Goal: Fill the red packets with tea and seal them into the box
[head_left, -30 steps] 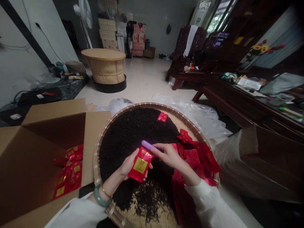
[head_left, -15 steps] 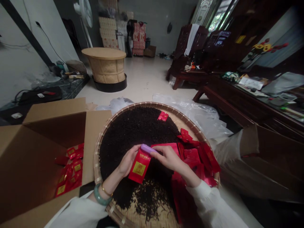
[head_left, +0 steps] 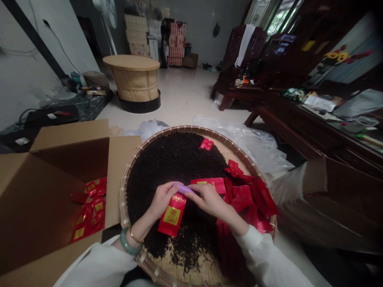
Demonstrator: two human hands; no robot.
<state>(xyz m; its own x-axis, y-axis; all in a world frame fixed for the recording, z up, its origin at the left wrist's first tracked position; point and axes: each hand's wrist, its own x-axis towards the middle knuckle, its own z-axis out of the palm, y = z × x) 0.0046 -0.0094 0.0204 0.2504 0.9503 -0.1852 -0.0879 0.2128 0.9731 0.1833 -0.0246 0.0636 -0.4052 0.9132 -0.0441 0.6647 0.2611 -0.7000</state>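
A red tea packet (head_left: 172,217) with a yellow square label hangs upright over a round woven bamboo tray (head_left: 123,191). Across its top edge lies a slim purple bar-shaped bag clip (head_left: 183,188). My left hand (head_left: 161,199) is closed on the packet's upper corner and the clip's left end. With thumb and fingers, my right hand (head_left: 209,199) grips the clip's right end. Dark loose tea leaves (head_left: 167,159) cover much of the tray below. Right of my hands lies a heap of flat red packets (head_left: 242,195); a lone red sachet (head_left: 206,144) rests on the leaves near the far rim.
At the left stands an open cardboard box (head_left: 122,171) holding several red packets (head_left: 97,205). Clear plastic sheeting (head_left: 248,139) lies behind the tray. A dark wooden table (head_left: 287,115) and a large pale bag (head_left: 296,199) are at the right.
Both hands and the packet have shifted slightly left. The left fingers now reach further over the purple clip at the packet's top, and the packet hangs a little lower. The view has tilted slightly.
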